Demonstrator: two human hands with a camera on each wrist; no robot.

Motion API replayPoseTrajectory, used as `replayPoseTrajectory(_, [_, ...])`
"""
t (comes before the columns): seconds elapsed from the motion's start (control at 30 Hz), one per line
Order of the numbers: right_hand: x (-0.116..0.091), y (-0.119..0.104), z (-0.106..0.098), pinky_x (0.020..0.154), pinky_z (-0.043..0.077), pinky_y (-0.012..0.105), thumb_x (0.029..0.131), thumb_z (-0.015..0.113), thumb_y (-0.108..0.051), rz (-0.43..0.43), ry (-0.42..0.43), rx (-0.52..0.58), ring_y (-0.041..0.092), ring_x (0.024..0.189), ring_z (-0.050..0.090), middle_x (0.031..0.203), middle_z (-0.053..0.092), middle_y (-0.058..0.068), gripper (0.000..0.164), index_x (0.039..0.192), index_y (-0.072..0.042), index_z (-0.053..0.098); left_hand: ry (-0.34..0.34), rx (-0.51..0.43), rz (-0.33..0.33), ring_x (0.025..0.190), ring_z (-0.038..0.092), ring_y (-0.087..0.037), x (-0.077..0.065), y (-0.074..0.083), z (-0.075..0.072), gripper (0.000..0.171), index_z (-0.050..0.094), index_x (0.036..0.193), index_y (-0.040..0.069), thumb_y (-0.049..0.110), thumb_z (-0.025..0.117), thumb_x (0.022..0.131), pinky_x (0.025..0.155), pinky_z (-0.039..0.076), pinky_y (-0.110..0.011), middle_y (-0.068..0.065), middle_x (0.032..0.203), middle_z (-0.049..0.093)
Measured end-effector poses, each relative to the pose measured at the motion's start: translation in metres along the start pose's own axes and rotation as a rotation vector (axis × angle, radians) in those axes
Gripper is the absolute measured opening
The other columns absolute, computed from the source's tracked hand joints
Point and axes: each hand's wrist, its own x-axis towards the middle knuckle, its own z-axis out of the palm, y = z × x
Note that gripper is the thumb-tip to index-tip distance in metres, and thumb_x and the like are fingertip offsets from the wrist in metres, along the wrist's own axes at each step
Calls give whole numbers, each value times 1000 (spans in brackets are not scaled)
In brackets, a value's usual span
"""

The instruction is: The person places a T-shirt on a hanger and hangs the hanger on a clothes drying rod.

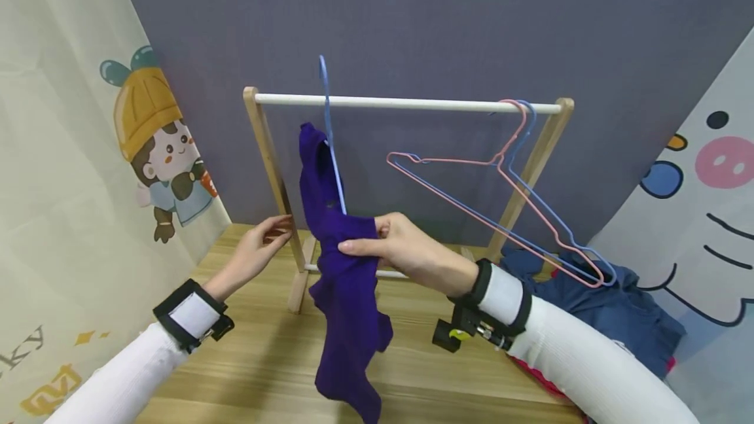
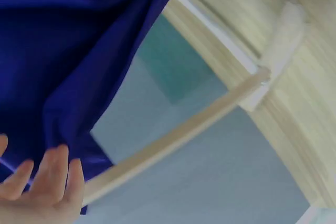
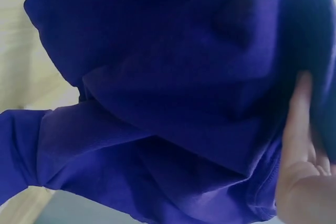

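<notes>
A purple garment (image 1: 347, 280) hangs in loose folds at the middle of the head view, partly over a blue hanger (image 1: 332, 149). The hook of that hanger rises above the white rail; whether it touches the rail I cannot tell. My right hand (image 1: 412, 247) pinches the garment's edge, thumb in front and fingers behind the cloth. To the left of the cloth, my left hand (image 1: 262, 247) holds nothing, its fingers loosely bent beside the rack's left wooden post (image 1: 271, 162). In the left wrist view the fingers (image 2: 50, 177) appear in front of the purple cloth.
A pink hanger (image 1: 448, 161) and another blue hanger (image 1: 548, 205) hang at the right end of the white rail (image 1: 406, 103). Dark blue clothing (image 1: 607, 306) lies heaped on the wooden table (image 1: 247, 358) at right, with red cloth (image 1: 542, 375) under it.
</notes>
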Motion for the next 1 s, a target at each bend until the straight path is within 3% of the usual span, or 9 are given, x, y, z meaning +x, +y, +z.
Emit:
replayPoseTrajectory(0.3, [39, -8, 6, 67, 49, 27, 84, 59, -8, -6, 58, 14, 11, 68, 62, 75, 66, 2, 23, 98, 11, 61, -129, 79, -5, 84, 60, -26, -12, -17, -11, 27, 55, 112, -7, 6, 50, 89, 68, 46, -26, -18, 98, 63])
replayPoseTrajectory(0.47, [53, -2, 7, 63, 50, 26, 84, 59, -7, 16, 74, 34, 12, 65, 62, 74, 66, 2, 25, 100, 12, 59, -207, 73, 23, 86, 60, -18, -19, -24, -16, 23, 58, 108, -7, 3, 49, 89, 70, 47, -24, -17, 100, 63])
replayPoseTrajectory(0.67, [65, 6, 10, 61, 49, 24, 83, 60, -7, 43, 106, 41, 11, 63, 61, 72, 64, 1, 26, 100, 13, 59, -240, 53, 32, 79, 58, -6, -25, -28, -21, 22, 58, 106, -8, 1, 48, 88, 67, 48, -24, -19, 98, 63])
replayPoseTrajectory(0.87, [73, 15, 12, 66, 50, 27, 82, 61, -8, 67, 127, 54, 11, 63, 61, 72, 64, 2, 26, 100, 12, 60, -268, 40, 16, 73, 59, -18, -32, -32, -26, 22, 58, 105, -9, 1, 48, 89, 62, 48, -27, -18, 95, 62])
replayPoseTrajectory(1.0, [77, 22, 15, 68, 50, 28, 83, 62, -10, 81, 126, 67, 10, 62, 62, 69, 64, 2, 26, 97, 12, 61, -286, 43, -13, 67, 58, -17, -34, -33, -28, 22, 58, 106, -7, 4, 48, 90, 56, 45, -26, -16, 89, 63])
